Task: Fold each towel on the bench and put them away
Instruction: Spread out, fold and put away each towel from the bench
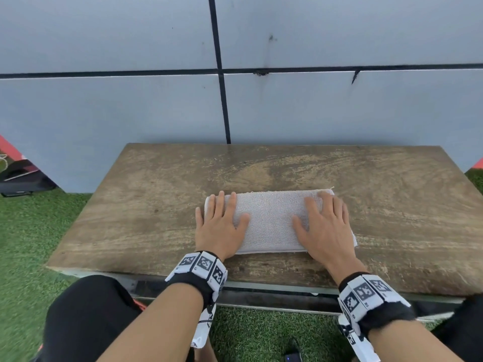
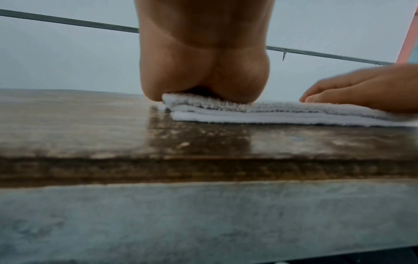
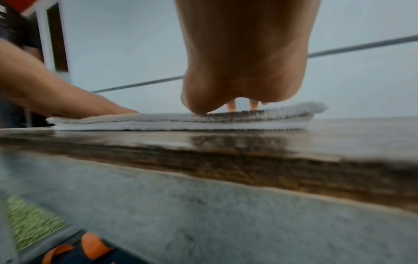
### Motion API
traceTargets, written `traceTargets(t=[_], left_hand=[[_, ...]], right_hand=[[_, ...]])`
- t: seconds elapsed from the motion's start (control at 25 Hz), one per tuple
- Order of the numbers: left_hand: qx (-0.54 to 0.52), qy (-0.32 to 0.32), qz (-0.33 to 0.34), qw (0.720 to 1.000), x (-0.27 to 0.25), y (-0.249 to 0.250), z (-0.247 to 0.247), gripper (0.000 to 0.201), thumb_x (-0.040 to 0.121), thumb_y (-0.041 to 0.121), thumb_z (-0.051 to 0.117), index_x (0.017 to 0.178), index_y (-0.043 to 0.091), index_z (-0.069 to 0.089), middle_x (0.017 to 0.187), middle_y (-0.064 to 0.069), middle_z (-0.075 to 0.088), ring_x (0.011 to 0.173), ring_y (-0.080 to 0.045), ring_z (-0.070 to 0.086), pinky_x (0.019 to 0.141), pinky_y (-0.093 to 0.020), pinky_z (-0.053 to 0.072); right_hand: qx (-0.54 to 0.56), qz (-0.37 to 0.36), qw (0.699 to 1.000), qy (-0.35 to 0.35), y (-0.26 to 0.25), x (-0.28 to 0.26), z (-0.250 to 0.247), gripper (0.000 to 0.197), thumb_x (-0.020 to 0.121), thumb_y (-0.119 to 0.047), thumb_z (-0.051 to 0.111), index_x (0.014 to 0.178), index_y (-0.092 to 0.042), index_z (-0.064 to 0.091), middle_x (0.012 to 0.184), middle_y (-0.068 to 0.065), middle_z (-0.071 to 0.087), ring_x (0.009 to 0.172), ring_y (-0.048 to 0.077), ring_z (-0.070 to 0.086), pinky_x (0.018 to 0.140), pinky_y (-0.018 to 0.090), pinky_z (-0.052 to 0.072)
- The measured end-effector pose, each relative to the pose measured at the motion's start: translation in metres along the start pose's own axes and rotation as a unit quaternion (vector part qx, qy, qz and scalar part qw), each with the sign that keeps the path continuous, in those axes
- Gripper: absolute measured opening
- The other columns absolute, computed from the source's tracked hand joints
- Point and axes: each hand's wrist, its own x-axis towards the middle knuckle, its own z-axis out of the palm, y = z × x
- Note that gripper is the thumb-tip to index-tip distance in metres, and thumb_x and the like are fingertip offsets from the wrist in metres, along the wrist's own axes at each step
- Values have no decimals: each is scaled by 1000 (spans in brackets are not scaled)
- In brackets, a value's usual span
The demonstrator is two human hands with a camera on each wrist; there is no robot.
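Observation:
A white towel (image 1: pixel 271 220), folded into a flat strip of several layers, lies near the middle of the wooden bench (image 1: pixel 156 205). My left hand (image 1: pixel 219 226) presses flat on its left end with straight, spread fingers. My right hand (image 1: pixel 324 226) presses flat on its right end the same way. In the left wrist view the heel of my left hand (image 2: pixel 203 71) sits on the towel (image 2: pixel 282 114) edge, and my right hand (image 2: pixel 366 89) lies on it at the right. The right wrist view shows my right hand (image 3: pixel 246 71) on the towel (image 3: pixel 172 121), my left hand (image 3: pixel 74 103) at the left.
The bench stands against a grey panelled wall (image 1: pixel 130 100). Green artificial turf (image 1: pixel 31 244) surrounds it. A dark, red-edged object (image 1: pixel 18 173) lies at the far left by the wall. A metal frame (image 1: pixel 274 296) runs under the bench's front edge, with my knees close below.

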Motion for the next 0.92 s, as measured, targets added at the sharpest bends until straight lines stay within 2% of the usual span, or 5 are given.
traceTargets(t=[0.16,0.36,0.56,0.72,0.92], left_hand=[[36,-9,-26,999,-9,8,-14,72,99,64,16,160,29,5,168,-6,7,154,-29,4,124,-52,5],[26,-55,-79,995,-45,25,-41,56,93,48,39,139,17,41,133,-16,46,122,-35,44,106,-47,30],[-173,-98,-62,978,-70,20,-37,36,97,42,41,118,13,47,96,-1,59,78,-22,58,71,-36,47],[-193,-111,-1,975,-84,-2,-28,26,101,35,44,122,19,42,91,-2,64,68,-22,60,62,-36,47],[-102,-205,106,968,-97,-9,-44,107,83,-12,58,143,56,0,127,-3,24,55,-19,54,50,-25,44]], right_hand=[[33,-97,995,-10,-9,-26,-7,29,98,-46,39,106,-24,56,104,-6,50,95,18,52,84,33,47],[-12,5,998,-63,12,-25,-18,53,103,-43,33,151,-24,31,161,4,26,148,28,22,118,47,24],[88,-64,989,-100,7,-56,-22,61,95,-15,46,152,-24,28,160,5,19,144,28,15,116,48,32],[140,-60,979,-135,11,-76,-17,71,89,-4,46,152,-32,27,161,3,8,145,29,10,115,51,34],[115,-108,967,-200,4,-90,-13,85,80,-16,57,149,-50,21,160,-5,-10,147,27,-8,120,62,-3]])
